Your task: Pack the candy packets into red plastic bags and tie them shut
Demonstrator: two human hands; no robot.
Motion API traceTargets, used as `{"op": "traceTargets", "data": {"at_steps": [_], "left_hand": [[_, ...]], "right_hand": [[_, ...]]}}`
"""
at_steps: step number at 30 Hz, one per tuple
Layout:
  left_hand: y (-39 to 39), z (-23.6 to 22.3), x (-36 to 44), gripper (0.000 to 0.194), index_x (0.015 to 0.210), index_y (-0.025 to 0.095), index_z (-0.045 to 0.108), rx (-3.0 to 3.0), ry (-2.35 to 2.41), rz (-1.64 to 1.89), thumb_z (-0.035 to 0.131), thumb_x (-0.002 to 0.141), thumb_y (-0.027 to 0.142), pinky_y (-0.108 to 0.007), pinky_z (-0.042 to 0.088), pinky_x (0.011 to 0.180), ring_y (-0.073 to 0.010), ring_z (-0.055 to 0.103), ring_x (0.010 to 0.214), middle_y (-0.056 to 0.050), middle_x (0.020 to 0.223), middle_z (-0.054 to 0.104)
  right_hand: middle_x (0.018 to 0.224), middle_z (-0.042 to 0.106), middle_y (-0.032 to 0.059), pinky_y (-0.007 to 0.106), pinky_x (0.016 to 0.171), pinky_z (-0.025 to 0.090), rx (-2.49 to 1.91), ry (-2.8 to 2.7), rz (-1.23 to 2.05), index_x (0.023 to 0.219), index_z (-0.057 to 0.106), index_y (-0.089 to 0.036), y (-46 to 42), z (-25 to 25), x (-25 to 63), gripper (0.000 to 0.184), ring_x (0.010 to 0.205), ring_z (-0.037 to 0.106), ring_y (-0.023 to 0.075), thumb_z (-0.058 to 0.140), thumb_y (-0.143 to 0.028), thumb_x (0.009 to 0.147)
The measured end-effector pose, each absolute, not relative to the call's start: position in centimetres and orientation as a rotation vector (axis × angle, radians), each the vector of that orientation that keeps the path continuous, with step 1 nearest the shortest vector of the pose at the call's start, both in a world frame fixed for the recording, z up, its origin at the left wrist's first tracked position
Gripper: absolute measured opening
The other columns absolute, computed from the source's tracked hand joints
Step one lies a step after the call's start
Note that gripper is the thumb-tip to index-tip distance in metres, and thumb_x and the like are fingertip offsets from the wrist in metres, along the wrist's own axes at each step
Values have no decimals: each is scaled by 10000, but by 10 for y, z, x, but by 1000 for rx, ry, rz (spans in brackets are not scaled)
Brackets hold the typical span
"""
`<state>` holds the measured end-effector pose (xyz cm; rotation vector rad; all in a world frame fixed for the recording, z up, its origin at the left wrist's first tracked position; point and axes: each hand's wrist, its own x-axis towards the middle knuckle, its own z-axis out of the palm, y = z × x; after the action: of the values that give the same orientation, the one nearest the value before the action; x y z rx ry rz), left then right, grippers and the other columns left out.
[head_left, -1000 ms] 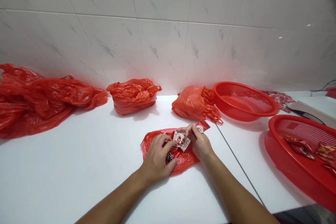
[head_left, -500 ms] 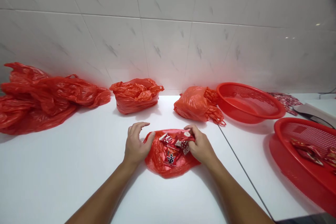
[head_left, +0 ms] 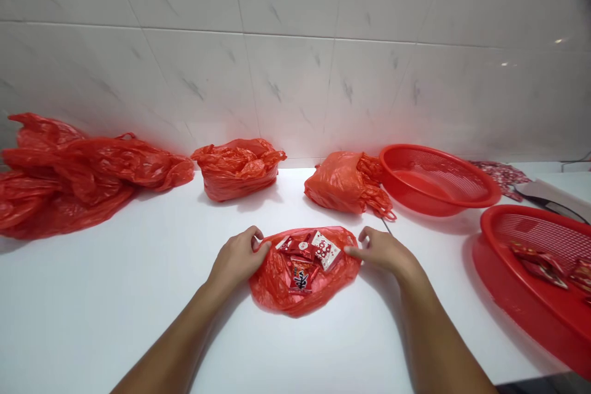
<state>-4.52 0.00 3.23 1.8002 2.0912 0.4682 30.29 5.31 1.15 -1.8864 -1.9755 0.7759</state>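
Note:
A flattened red plastic bag (head_left: 277, 286) lies on the white counter (head_left: 115, 314), with several small red and white wrapped packets on it. These include a white packet with red print (head_left: 325, 250) and a red packet with a black character (head_left: 300, 278). My left hand (head_left: 237, 257) is at the bag's left edge, its fingers pinching the plastic. My right hand (head_left: 383, 252) is at the right edge, fingertips against the plastic, and holds no packet.
Three bunched red plastic bags (head_left: 237, 170) stand along the white tiled wall (head_left: 286, 74). Right of them are a red mesh basket (head_left: 436, 178) and a second basket (head_left: 538, 240) holding red packets (head_left: 538, 265). Patterned red wrappers (head_left: 501, 175) lie behind.
My right hand has let go of the white packet, which now lies on the bag. My hands have moved apart to the bag's opposite edges, and the left has come onto the plastic.

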Motion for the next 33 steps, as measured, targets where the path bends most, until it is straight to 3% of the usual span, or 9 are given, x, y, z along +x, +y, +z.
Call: {"op": "traceTargets", "data": {"at_steps": [3, 6, 9, 11, 14, 18, 25, 28, 33], "left_hand": [[3, 35, -53, 279, 951, 235, 619, 1729, 2083, 519, 553, 888, 499, -329, 402, 650, -245, 669, 751, -37, 864, 727], [4, 35, -65, 392, 984, 233, 606, 1703, 1992, 470, 652, 802, 577, -317, 417, 655, -255, 672, 762, -38, 877, 730], [2, 34, -76, 465, 957, 231, 595, 1705, 1894, 324, 737, 710, 599, -310, 401, 619, -260, 655, 720, -29, 796, 712], [1, 33, -81, 431, 953, 229, 590, 1641, 1829, 300, 752, 698, 537, -303, 391, 596, -247, 644, 667, -19, 738, 702], [0, 36, -81, 368, 979, 231, 576, 1477, 1666, 441, 740, 733, 451, -285, 391, 577, -214, 618, 587, 17, 642, 668], [1, 47, -81, 474, 1120, 225, 576, 1303, 1394, 822, 804, 794, 483, -260, 397, 574, -164, 580, 544, 42, 628, 655], [1, 53, -81, 422, 1072, 209, 638, 1122, 1093, 1233, 878, 802, 426, -280, 496, 684, -153, 636, 664, -7, 779, 708], [4, 48, -78, 394, 1068, 204, 677, 1222, 1125, 1275, 889, 774, 357, -278, 514, 708, -155, 634, 731, -24, 864, 693], [5, 44, -79, 313, 1037, 235, 719, 1664, 1358, 1461, 781, 730, 227, -375, 534, 981, -270, 633, 1170, -84, 1170, 651]], "right_hand": [[744, 703, 27, 289, 633, 378, -1795, -2021, 869, 712, 596, -218, 59, 6, 304, 248, 712, 632, 197, 658, -411, 857], [772, 709, 24, 290, 672, 387, -1760, -1901, 792, 771, 602, -222, 62, 2, 295, 248, 746, 639, 199, 606, -432, 903], [781, 701, 27, 295, 675, 371, -1753, -1710, 777, 912, 666, -225, 64, -5, 287, 341, 737, 620, 216, 741, -536, 795], [689, 643, 9, 290, 645, 330, -1649, -1597, 851, 798, 656, -220, 65, -11, 284, 291, 668, 555, 195, 806, -453, 707], [599, 552, -15, 285, 615, 305, -1459, -1489, 967, 625, 556, -223, 68, -15, 283, 259, 610, 470, 163, 765, -362, 690], [613, 522, -10, 302, 632, 406, -1251, -1412, 1106, 613, 514, -230, 69, -6, 284, 355, 614, 483, 165, 639, -507, 797], [1157, 684, 123, 349, 936, 506, -675, -1182, 1283, 641, 755, -216, 60, 7, 283, 287, 1253, 556, 293, 826, -461, 773], [1409, 618, 107, 401, 1010, 510, -593, -1222, 1348, 798, 833, -240, 55, 6, 282, 223, 1331, 535, 312, 815, -461, 822], [1440, 624, 98, 478, 1092, 488, -509, -1306, 1402, 924, 856, -272, 50, 7, 280, 184, 1336, 566, 325, 817, -434, 848]]}}
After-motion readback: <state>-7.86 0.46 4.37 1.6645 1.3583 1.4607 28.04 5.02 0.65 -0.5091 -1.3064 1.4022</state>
